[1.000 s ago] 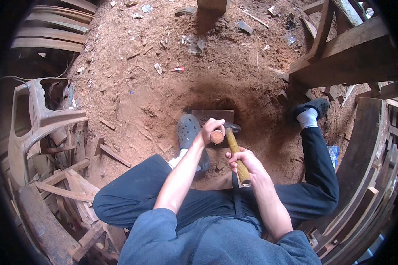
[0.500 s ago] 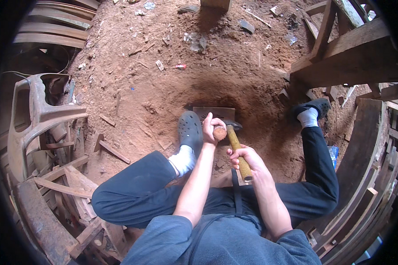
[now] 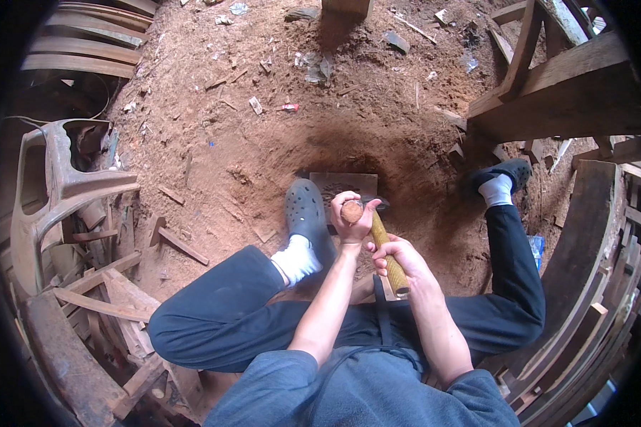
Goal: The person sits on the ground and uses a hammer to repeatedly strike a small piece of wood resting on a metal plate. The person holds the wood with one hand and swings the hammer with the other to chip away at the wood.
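My left hand (image 3: 354, 226) is closed around an upright tool with a round wooden handle (image 3: 351, 211), seen end-on. Its lower part is hidden beneath the hand. My left thumb sticks out toward the hammer. My right hand (image 3: 397, 256) grips a hammer with a yellow textured handle (image 3: 379, 231), slanting away from me. The hammer's dark head lies mostly behind my left thumb. Just beyond the hands, a flat wooden board (image 3: 344, 183) rests on the ground, between my feet.
Grey clogs cover my left foot (image 3: 305, 210) and right foot (image 3: 509, 173). A broken plastic chair (image 3: 78, 181) and wood scraps are at left. Stacked planks (image 3: 584, 242) and a timber frame (image 3: 555, 92) stand at right. Sawdust and litter cover the ground (image 3: 228, 142).
My left hand has shifted slightly right and turned, with its thumb now stretched toward the hammer. My right hand and the hammer have barely moved.
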`<state>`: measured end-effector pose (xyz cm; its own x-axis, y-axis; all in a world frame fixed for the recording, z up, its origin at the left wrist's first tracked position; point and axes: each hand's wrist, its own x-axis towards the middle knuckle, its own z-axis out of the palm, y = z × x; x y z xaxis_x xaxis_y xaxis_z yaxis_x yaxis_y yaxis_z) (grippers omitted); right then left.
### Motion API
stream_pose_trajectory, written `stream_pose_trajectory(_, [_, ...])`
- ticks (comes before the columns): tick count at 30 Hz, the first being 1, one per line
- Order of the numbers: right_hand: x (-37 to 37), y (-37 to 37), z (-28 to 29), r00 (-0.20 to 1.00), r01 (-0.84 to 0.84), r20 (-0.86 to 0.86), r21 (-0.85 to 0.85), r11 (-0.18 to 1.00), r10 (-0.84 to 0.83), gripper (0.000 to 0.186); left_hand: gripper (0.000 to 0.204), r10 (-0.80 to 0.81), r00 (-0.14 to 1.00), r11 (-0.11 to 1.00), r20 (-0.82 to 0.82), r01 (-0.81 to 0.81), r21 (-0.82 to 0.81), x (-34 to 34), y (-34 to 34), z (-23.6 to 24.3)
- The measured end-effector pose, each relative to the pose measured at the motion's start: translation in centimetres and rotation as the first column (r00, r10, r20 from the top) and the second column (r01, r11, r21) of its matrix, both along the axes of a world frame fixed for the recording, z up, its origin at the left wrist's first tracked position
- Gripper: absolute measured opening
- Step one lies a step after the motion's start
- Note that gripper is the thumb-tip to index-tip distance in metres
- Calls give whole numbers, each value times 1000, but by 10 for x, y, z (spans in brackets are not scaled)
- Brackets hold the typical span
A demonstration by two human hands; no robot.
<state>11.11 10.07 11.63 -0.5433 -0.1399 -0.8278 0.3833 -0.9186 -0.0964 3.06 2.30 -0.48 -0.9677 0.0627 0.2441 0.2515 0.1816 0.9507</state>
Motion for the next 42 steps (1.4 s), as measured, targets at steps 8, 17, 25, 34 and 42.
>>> stream_pose_trajectory(8, [-5, -1, 1, 996, -29, 82, 14, 999, 28, 35, 16, -443, 892, 887, 90, 451, -100, -53, -18, -2])
stream_pose_trajectory(17, [-11, -1, 5, 998, -39, 57, 19, 999, 37, 26, 19, 26, 997, 992, -67, -34, -124, -17, 2, 0])
stream_pose_trajectory(25, [-2, -2, 0, 998, -57, 22, 1, 998, 57, 26, 20, -364, 910, 927, 198, 375, -19, -47, -22, -4])
stream_pose_trajectory(34, [12, -3, -11, 991, -120, 62, 4, 993, 119, 21, 18, -217, 959, 968, 184, 236, -87, -26, -10, 14])
stream_pose_trajectory(42, [29, 13, -24, 1000, -10, 4, -198, 980, 11, 20, 20, -180, 978, 969, 104, 195, -153, -4, 6, 19])
